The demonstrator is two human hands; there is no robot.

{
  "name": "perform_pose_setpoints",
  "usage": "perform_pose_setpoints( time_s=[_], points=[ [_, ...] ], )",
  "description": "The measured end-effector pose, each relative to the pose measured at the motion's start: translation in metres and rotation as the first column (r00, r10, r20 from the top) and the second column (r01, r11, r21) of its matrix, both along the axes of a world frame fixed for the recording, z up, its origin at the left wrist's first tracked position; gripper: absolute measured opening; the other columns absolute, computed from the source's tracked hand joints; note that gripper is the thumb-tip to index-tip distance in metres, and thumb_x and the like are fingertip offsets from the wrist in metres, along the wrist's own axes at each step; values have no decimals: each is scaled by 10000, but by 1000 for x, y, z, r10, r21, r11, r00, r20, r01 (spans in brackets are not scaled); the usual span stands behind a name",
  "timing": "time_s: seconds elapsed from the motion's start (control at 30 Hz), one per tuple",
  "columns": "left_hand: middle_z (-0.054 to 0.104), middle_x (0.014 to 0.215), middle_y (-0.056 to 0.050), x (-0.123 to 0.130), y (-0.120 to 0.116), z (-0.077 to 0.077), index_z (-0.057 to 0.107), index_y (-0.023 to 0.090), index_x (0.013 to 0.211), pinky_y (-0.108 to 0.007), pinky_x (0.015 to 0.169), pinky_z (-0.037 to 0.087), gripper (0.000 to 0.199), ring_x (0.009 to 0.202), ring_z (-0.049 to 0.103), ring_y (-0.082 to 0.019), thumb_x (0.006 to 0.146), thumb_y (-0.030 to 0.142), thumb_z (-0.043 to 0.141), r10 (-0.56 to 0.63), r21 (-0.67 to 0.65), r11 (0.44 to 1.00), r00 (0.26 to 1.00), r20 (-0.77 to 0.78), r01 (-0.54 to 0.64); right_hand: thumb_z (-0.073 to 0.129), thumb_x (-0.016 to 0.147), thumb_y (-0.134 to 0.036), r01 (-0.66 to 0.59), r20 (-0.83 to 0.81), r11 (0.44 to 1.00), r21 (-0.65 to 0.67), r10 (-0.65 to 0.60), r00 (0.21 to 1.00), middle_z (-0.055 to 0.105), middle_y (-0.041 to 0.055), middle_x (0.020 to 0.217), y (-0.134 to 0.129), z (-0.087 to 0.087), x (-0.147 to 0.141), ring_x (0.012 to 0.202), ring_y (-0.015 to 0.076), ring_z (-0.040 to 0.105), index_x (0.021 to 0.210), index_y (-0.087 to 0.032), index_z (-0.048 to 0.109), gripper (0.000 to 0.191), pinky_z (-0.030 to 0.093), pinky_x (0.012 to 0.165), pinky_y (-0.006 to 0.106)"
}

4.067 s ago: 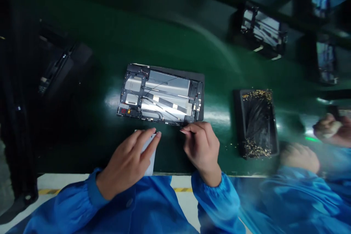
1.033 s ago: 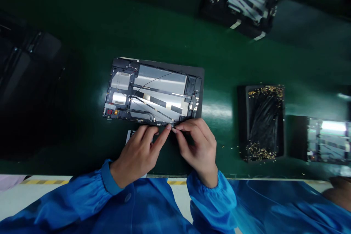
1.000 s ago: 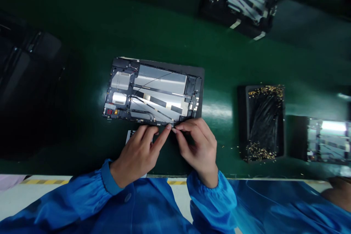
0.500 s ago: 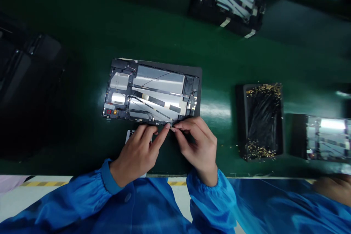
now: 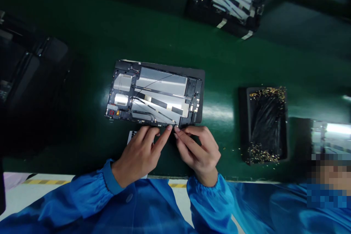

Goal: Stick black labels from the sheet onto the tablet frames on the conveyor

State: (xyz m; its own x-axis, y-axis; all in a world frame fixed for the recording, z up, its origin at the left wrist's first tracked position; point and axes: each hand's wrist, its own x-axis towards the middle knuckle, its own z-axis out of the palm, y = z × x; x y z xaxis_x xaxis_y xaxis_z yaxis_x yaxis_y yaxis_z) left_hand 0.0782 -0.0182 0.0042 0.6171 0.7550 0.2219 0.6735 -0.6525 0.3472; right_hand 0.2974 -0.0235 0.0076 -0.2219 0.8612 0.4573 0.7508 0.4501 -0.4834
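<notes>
An opened tablet (image 5: 160,80) lies screen side down, with silver battery panels, dark ribbon cables and a thin loose wire showing. My left hand (image 5: 141,153) is at its near edge; the index finger stretches out to press there and the other fingers bend. Beside it, my right hand (image 5: 201,151) has its index fingertip on the same edge, with the thumb close below. The fingertips nearly meet. Anything small between the right fingers is hidden. A pale printed sheet (image 5: 131,136) shows partly under the left hand.
On the green table (image 5: 82,36), a black tray (image 5: 285,124) of dark strips with gold ends stands at right. A taped tablet stack (image 5: 227,0) is at the back, another opened tablet (image 5: 336,135) far right, dark devices (image 5: 33,80) left. A co-worker's blue sleeve (image 5: 279,204) is right.
My right index finger has straightened onto the tablet edge from a pinch beside it. My left hand stays at the edge. The view has shifted slightly.
</notes>
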Motion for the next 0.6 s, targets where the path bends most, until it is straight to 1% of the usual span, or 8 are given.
perform_pose_setpoints(
  time_s=[0.1,0.17,0.2,0.27,0.33,0.4,0.5,0.6],
  points=[
    [684,1116,-121,1,-2,0,428,64,1673,-373,856,597,624,1001,634,-255,1054,52,494,15,3,1000,1000,-23,-15,797,953,-69,18,2,1000,-6,-18,1000,736,72,1008,1,-2,-1,798,198,684,1251,-262,811,354,589,661,352],
    [695,1143,-127,1,-3,0,394,83,1699,-389,880,603,654,1027,656,-260,1051,57,475,23,-7,1000,999,-34,-23,790,964,-92,-10,-39,999,-39,8,999,740,65,996,3,-2,-1,774,187,679,1178,-259,829,274,593,656,346],
    [702,1154,-130,1,-3,-1,372,86,1712,-398,895,606,672,1037,665,-263,1047,59,466,21,-15,1000,999,-36,-21,771,979,-99,-26,-65,998,-57,23,998,751,69,1011,3,-2,0,788,190,697,1177,-259,835,263,608,670,351],
    [716,1151,-133,1,-3,-1,344,58,1718,-406,896,608,688,1019,675,-265,1039,64,455,14,-16,1000,1000,-26,-14,715,1008,-90,-26,-116,997,-67,18,993,777,80,1054,4,0,1,842,208,742,1275,-275,831,345,642,715,369],
    [729,1111,-125,1,-3,-2,330,18,1710,-393,856,603,680,957,674,-256,1042,70,446,6,-1,1000,1000,-10,-6,675,1015,-60,20,-163,999,-35,-25,986,800,81,1074,4,1,0,873,219,770,1403,-301,795,472,656,736,376],
    [739,1108,-130,1,-3,-3,328,0,1706,-383,857,601,669,954,681,-253,1049,77,431,-1,11,1000,1000,2,1,672,1012,-51,77,-191,997,-16,-79,978,815,73,1062,5,2,-2,870,217,776,1463,-316,768,531,657,733,364],
    [747,1173,-158,0,-3,-5,350,11,1705,-404,953,609,664,1050,702,-268,1050,90,420,1,-19,1000,1000,8,0,670,1035,-99,118,-175,992,-35,-123,977,825,80,1060,8,0,-6,876,219,781,1436,-294,784,460,667,750,363],
    [746,1202,-158,-3,-4,-6,393,48,1693,-427,996,620,634,1102,712,-276,1062,104,427,-7,-23,1000,1000,24,8,662,1057,-151,132,-129,991,-29,-134,983,822,84,1035,11,-1,-9,869,222,784,1345,-264,818,346,676,763,374]
  ],
)
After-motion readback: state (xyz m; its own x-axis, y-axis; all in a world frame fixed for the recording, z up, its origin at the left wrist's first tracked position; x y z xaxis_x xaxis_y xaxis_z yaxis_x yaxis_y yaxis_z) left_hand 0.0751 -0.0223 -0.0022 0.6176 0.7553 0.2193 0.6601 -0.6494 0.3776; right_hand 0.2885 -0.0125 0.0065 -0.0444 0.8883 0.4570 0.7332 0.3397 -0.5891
